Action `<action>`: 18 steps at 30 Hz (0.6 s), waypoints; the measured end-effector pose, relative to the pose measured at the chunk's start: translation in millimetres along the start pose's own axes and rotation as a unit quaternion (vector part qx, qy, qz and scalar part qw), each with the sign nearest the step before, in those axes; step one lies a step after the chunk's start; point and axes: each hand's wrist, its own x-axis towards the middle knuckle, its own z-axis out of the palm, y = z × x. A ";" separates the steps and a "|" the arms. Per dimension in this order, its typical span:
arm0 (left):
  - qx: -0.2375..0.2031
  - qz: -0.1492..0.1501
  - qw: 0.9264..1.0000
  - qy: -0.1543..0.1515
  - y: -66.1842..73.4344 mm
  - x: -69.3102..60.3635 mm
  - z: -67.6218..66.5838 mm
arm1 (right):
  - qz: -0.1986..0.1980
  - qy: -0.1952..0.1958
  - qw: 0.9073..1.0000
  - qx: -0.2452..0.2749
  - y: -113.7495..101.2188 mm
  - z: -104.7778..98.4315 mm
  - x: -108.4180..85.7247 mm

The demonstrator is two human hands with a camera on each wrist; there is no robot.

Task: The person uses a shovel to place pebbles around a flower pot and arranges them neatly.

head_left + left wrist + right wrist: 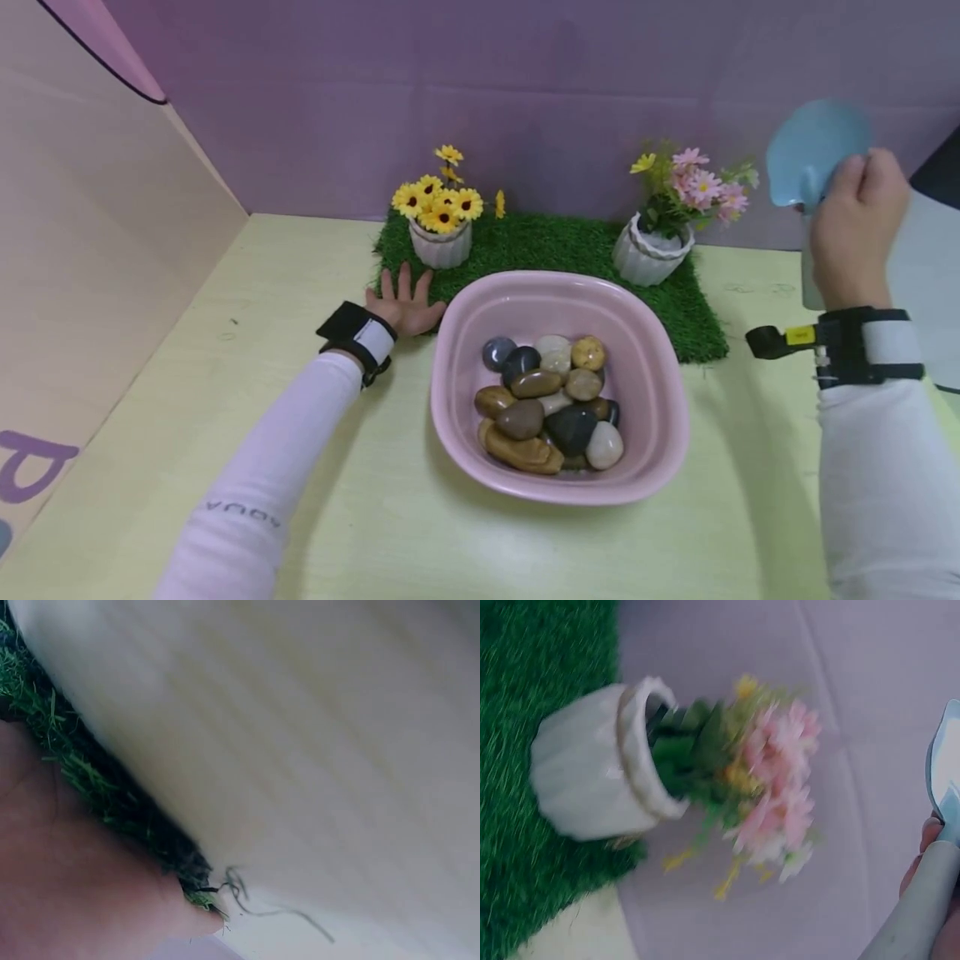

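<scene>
My right hand [858,229] is raised at the right and grips the handle of a light-blue hand trowel [817,146], its blade pointing up. In the right wrist view the trowel [946,772] shows only at the edge. The left hand [408,310] lies with fingers spread at the front left edge of the artificial grass mat [540,242], holding nothing. Just right of its thumb stands a pink plastic basin [558,492]. Several smooth stones [573,429] in brown, black and white lie inside the basin.
On the mat's left stands a white pot [441,247] of yellow flowers. A white pot [651,258] of pink flowers stands to the right, seen tilted. Behind them rises a purple cloth backdrop [540,83]. The pale wooden table [390,483] spreads in front.
</scene>
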 end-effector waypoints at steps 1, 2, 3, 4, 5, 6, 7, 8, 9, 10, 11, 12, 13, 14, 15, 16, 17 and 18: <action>0.018 0.003 1.000 0.006 -3.5 -4.2 1.1 | -0.002 -0.002 1.000 0.014 -3.4 0.0 -0.4; 0.031 0.002 0.999 0.009 -3.4 -4.4 1.4 | 0.000 -0.007 0.999 0.032 -6.9 -0.3 -0.7; 0.044 0.001 0.999 0.012 -3.6 -4.8 1.7 | 0.003 -0.013 0.999 0.050 -10.2 -0.6 -1.3; 0.050 0.001 0.999 0.014 -3.3 -5.7 2.4 | 0.007 -0.019 0.998 0.064 -13.8 -0.6 -2.3; 0.051 0.001 0.999 0.016 -2.8 -6.3 3.0 | 0.008 -0.024 0.997 0.074 -17.1 -0.4 -3.3; 0.058 0.001 0.998 0.019 -2.5 -6.9 3.4 | 0.009 -0.028 0.996 0.081 -20.2 0.1 -4.4; 0.059 0.000 0.998 0.021 -2.1 -7.0 3.8 | 0.008 -0.030 0.996 0.089 -23.0 0.9 -5.5; 0.060 0.000 0.998 0.022 -1.7 -6.9 4.1 | 0.007 -0.033 0.995 0.098 -25.6 1.8 -6.4; 0.064 0.000 0.998 0.024 -1.6 -6.9 4.2 | 0.002 -0.032 0.995 0.097 -27.8 3.3 -7.4; 0.062 -0.001 0.998 0.024 -1.6 -6.7 4.4 | 0.000 -0.033 0.994 0.102 -30.1 4.7 -8.2; 0.063 -0.001 0.998 0.024 -1.5 -6.5 4.5 | -0.003 -0.031 0.993 0.113 -32.2 6.4 -8.9; 0.062 -0.002 0.998 0.023 -2.0 -6.7 4.5 | -0.007 -0.032 0.993 0.117 -34.2 8.0 -9.9; 0.056 -0.003 0.998 0.022 -2.4 -6.7 4.5 | -0.010 -0.035 0.992 0.124 -36.0 9.4 -11.1; 0.051 -0.003 0.998 0.022 -2.9 -6.9 4.5 | -0.013 -0.039 0.991 0.127 -37.9 10.8 -12.5; 0.042 -0.003 0.999 0.020 -3.1 -6.8 4.2 | -0.019 -0.040 0.991 0.129 -39.9 12.3 -13.8; 0.021 -0.005 1.000 0.017 -3.1 -6.5 3.7 | -0.023 -0.043 0.990 0.131 -41.8 13.7 -15.5; 0.006 -0.006 1.000 0.015 -2.7 -6.1 3.0 | -0.032 -0.043 0.990 0.130 -43.5 15.5 -17.5; -0.013 -0.007 1.000 0.013 -2.0 -5.1 2.2 | -0.041 -0.045 0.991 0.121 -45.1 17.1 -19.7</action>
